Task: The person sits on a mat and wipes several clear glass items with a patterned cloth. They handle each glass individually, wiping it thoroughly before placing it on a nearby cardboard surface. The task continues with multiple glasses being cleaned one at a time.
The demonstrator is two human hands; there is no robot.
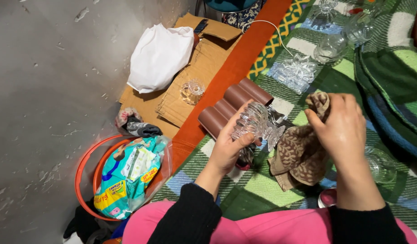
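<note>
With our left hand (228,147) we grip a ribbed glass piece (253,123), a clear cut-glass object with a small foot; the fingers close around its body and the thumb lies along its side, so the hold is firm. The glass piece sits near the centre of the view, tilted, with its foot pointing toward 4 o'clock. Our right hand (344,135) pinches a brown patterned cloth (301,153) between the thumb and the fingers at its upper end; the rest of the cloth hangs down and touches the foot of the glass piece.

Just behind the glass piece, toward 11 o'clock, we see a row of brown tubes (233,104) lying side by side on the edge of an orange strip. Under our hands is a green checked blanket (258,190). At 1 o'clock from our hands a flower-shaped glass dish (293,72) lies on the blanket, and more clear glass bowls (332,47) stand farther in that direction. At 10 o'clock a small glass cup (192,90) stands on flattened cardboard (204,58), beside a white plastic bag (159,56). At 8 o'clock an orange basin (82,171) holds a colourful plastic package (127,174). On the right, another glass bowl (381,165) is partly hidden behind our right wrist.
</note>
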